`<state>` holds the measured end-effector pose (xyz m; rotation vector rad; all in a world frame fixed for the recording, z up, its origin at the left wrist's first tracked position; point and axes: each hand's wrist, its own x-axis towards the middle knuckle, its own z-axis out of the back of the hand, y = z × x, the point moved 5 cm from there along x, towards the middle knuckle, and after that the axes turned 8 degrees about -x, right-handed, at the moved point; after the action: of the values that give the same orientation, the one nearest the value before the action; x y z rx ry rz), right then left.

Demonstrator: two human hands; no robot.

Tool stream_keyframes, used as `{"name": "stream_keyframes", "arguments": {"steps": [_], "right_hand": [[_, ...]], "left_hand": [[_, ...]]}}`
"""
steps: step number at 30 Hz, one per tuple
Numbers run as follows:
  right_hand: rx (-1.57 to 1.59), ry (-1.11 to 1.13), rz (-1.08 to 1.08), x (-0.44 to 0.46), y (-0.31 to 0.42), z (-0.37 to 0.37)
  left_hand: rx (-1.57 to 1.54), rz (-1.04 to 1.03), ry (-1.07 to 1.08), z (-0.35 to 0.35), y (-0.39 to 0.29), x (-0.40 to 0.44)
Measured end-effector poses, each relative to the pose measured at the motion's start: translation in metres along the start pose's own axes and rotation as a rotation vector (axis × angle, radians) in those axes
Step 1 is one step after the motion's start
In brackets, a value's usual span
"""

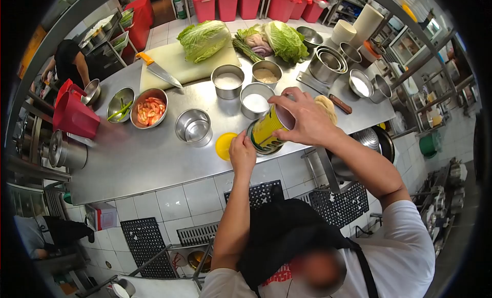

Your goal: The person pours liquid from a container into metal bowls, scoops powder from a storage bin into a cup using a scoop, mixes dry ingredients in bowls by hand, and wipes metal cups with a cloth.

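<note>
I see a yellow can (265, 131) with dark green lettering, tilted at the near edge of the worktop (133, 164). The right hand (309, 118) covers part of its upper end; I can't make out the contents, nor what the metal rim underneath belongs to. The right fingers are spread and curled around that upper end, holding it. The left hand's (243, 149) fingers meet its lower side; whether they grip, I can't tell.

Ahead of me I see a cabbage (205, 41) on a board (200, 71), a knife (163, 74) (its handle orange) lying there too, green chillies (122, 112) in a bowl (114, 100), and red bins (227, 5) beyond.
</note>
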<state>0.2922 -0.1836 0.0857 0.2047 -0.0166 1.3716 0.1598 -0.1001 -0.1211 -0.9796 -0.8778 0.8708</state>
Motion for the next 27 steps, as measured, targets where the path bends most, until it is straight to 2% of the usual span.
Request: {"name": "stream_keyframes", "arguments": {"steps": [3, 6, 9, 10, 14, 15, 16, 18, 19, 21, 23, 27], "right_hand": [[0.027, 0.015, -0.022, -0.008, -0.011, 0.005], [0.197, -0.106, -0.055, -0.020, -0.038, 0.012], [0.208, -0.250, -0.054, -0.038, -0.073, 0.006], [0.383, -0.157, -0.224, -0.045, -0.080, 0.005], [0.984, -0.172, -0.351, -0.072, -0.120, -0.033], [1.058, -0.215, -0.350, -0.078, -0.128, -0.039], [1.138, -0.257, -0.349, -0.084, -0.136, -0.048], [1.284, -0.315, -0.374, -0.089, -0.155, -0.076], [1.258, -0.286, -0.382, -0.089, -0.157, -0.083], [1.204, -0.242, -0.387, -0.086, -0.158, -0.090], [1.295, -0.260, -0.394, -0.086, -0.160, -0.090], [1.626, -0.295, -0.397, -0.094, -0.175, -0.117]], "left_hand": [[-0.007, 0.015, 0.018, -0.001, 0.001, 0.002], [-0.019, 0.012, -0.001, 0.003, 0.000, 0.003], [0.027, -0.018, -0.009, 0.003, 0.006, 0.005], [0.021, 0.012, 0.005, 0.005, 0.003, 0.006], [0.005, 0.119, -0.004, 0.030, -0.007, -0.008], [0.002, 0.139, -0.024, 0.040, -0.006, -0.013], [0.092, 0.154, 0.044, 0.048, -0.003, -0.016], [0.278, -0.093, 0.062, 0.049, -0.002, -0.013], [0.373, -0.213, 0.071, 0.046, 0.003, -0.012], [0.502, -0.118, 0.246, 0.035, 0.018, -0.001], [0.611, -0.032, 0.358, 0.029, 0.016, 0.002], [0.703, 0.133, 0.336, 0.035, 0.006, -0.001]]}}
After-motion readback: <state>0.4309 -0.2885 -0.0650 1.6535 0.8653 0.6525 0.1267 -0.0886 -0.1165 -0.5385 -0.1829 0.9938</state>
